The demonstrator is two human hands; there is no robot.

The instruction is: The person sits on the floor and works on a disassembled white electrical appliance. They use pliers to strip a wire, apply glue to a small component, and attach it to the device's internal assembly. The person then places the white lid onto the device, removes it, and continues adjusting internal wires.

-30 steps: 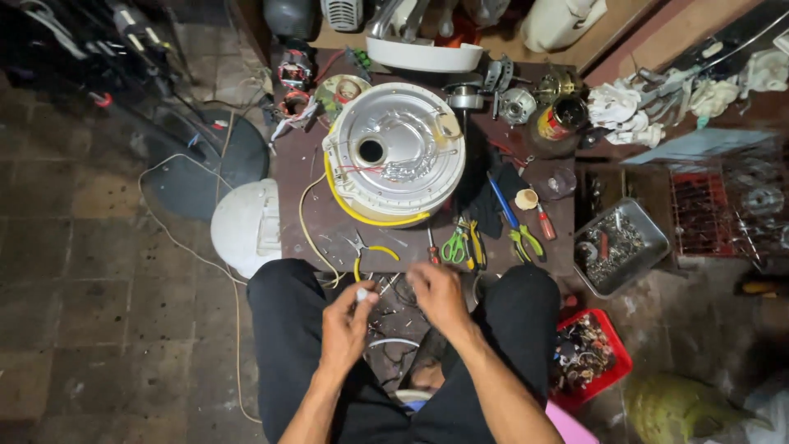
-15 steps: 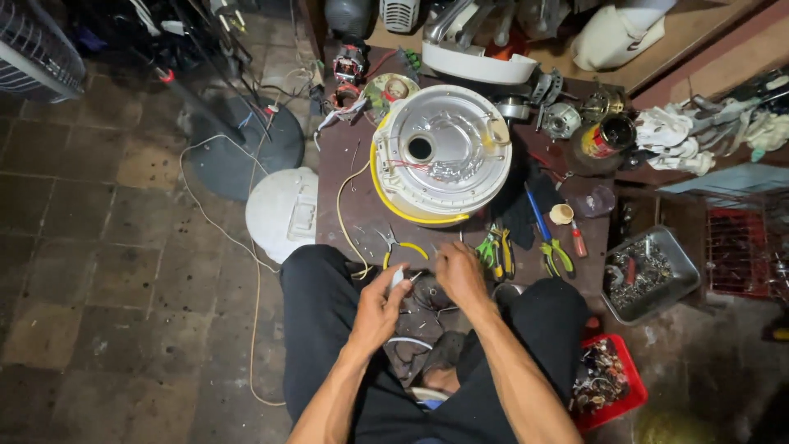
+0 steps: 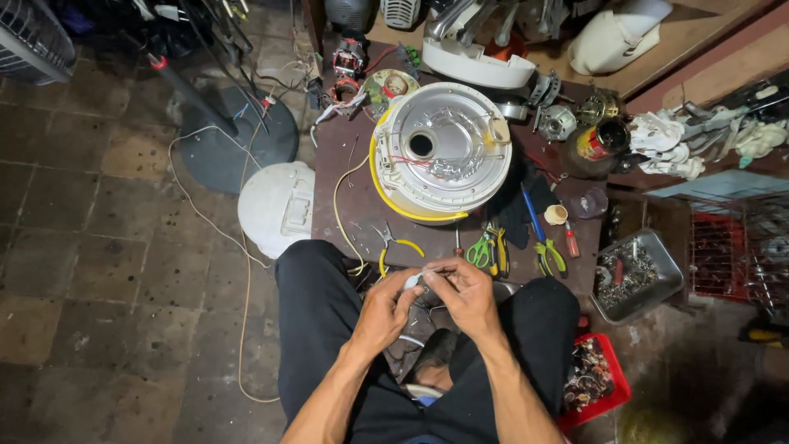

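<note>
Looking down from the head camera, both hands meet just above the person's lap, at the near edge of a low brown table [image 3: 341, 185]. The left hand [image 3: 385, 308] is curled, its fingertips pinching a small white part [image 3: 412, 281]. The right hand [image 3: 465, 294] is curled too, thumb and forefinger pressed together on a thin wire [image 3: 427, 269] that touches the white part. What the part is, is too small to tell.

Just beyond the hands on the table lie yellow-handled pliers [image 3: 397, 247], a small screwdriver [image 3: 458, 243], green-and-yellow cutters [image 3: 488, 251] and a second green-handled tool [image 3: 545, 251]. Farther off, in the middle of the table, sits a round metal appliance base [image 3: 440, 152], turned underside up, with a yellow rim and a yellow cord [image 3: 339, 205] trailing off its left side toward the person's left knee.

On the floor to the left rests a white lid [image 3: 277, 207], touching the table edge, with a round dark stand base [image 3: 238, 140] farther away. To the right stand a metal tray of scrap parts [image 3: 637, 275] and, nearer, a red bin [image 3: 593, 380] against the right leg. Nothing lies between the hands and the tools.
</note>
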